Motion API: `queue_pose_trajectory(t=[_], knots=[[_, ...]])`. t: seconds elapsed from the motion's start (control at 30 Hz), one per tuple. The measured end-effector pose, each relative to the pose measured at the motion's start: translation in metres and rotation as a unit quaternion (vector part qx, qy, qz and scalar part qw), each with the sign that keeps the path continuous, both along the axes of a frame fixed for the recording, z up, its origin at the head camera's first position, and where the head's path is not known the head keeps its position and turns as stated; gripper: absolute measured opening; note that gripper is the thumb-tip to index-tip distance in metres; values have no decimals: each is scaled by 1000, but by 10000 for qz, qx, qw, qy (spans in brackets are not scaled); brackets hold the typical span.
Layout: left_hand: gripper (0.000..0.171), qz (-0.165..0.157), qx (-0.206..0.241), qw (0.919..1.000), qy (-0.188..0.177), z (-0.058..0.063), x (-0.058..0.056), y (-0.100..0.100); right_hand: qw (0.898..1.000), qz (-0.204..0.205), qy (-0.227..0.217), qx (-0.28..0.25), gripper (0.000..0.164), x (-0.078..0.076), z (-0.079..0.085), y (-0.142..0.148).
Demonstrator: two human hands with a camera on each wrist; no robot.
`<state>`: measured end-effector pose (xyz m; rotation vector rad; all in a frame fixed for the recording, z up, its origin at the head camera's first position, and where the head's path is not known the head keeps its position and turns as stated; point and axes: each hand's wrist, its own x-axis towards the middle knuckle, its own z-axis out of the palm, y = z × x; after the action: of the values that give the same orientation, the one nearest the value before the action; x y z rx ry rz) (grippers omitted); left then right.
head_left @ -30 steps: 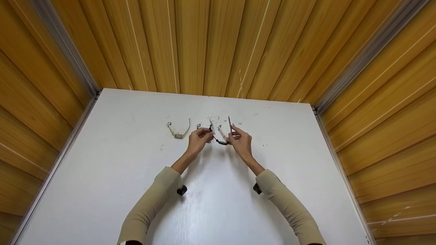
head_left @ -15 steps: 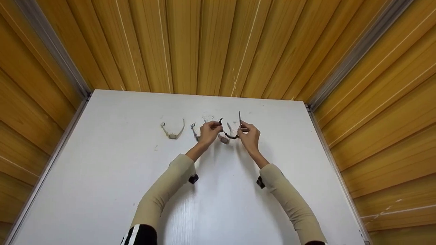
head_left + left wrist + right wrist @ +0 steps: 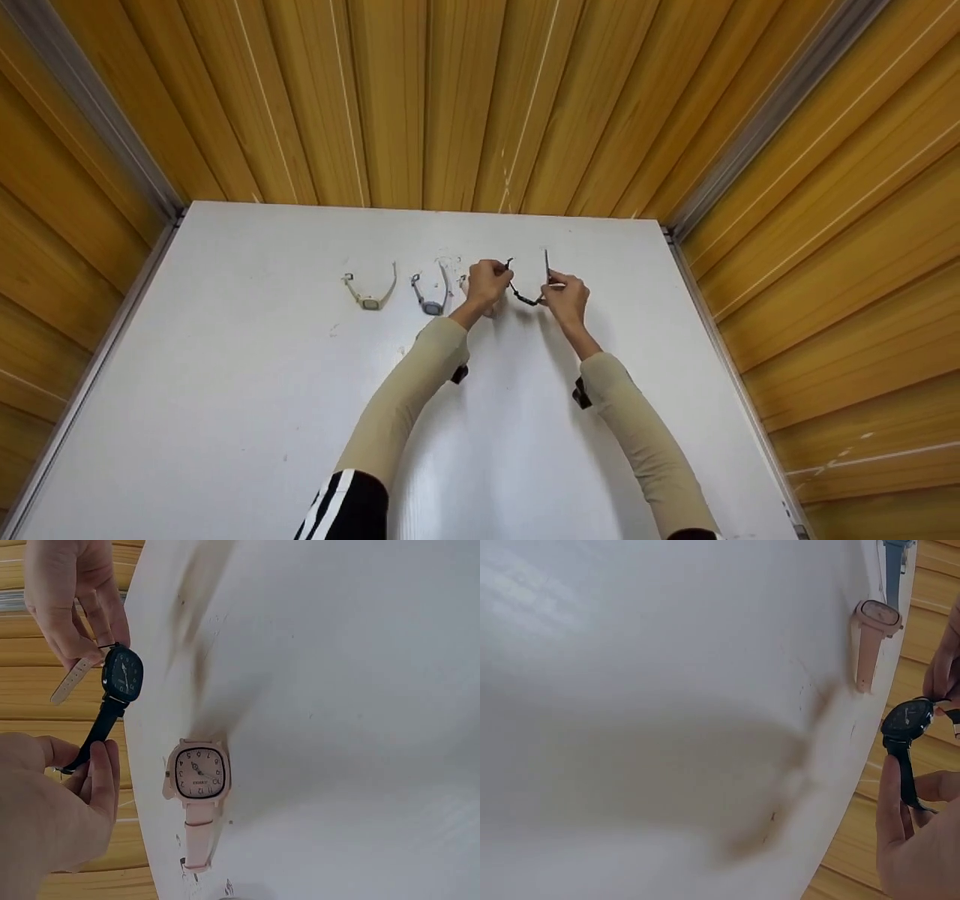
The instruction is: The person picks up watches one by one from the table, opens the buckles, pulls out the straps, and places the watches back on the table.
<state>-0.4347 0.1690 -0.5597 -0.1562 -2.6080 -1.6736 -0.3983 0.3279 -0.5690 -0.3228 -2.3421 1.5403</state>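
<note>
A black wristwatch [image 3: 527,301] hangs in a U shape between my two hands, above the white tabletop. My left hand [image 3: 487,285] pinches one strap end between thumb and fingers, the dark strap [image 3: 100,730] in the left wrist view. With thumb and fingers, my right hand [image 3: 568,300] grips the other strap near the case; this strap's inner side looks tan in the left wrist view. The square dark dial [image 3: 124,673] faces that camera. Beneath my left hand lies a pink wristwatch [image 3: 199,772], mostly hidden in the head view.
A blue-grey wristwatch [image 3: 432,307] lies left of the pink one, and a pale yellow-green wristwatch [image 3: 370,303] lies farther left, in a rough row on the white table [image 3: 225,360]. Wood-look panels [image 3: 420,105] stand at the back and both sides.
Both hands have moved right with the black watch. The blue-grey watch has come into full view, while my left hand now covers most of the pink one.
</note>
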Motion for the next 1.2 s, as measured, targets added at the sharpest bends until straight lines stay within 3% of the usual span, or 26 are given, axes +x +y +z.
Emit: queue_pose_trajectory(t=[0.17,0.37,0.53,0.9,1.2], knots=[[18,-32,-486,9988,-62,-7,0,13,9989,69,-459,-35,36,-1,-5,12],[29,0,-1038,9945,-159,-18,0,35,9928,-132,-876,804,34,-1,-12,25],[20,116,-1616,9866,-171,-25,2,46,9875,-220,-1083,1122,34,-1,-17,28],[15,29,-1840,9821,-397,-32,7,48,9879,-338,-1001,1135,26,-1,-28,26],[12,-50,-2471,9690,75,-34,6,52,9911,-193,-927,934,21,-6,-31,30]])
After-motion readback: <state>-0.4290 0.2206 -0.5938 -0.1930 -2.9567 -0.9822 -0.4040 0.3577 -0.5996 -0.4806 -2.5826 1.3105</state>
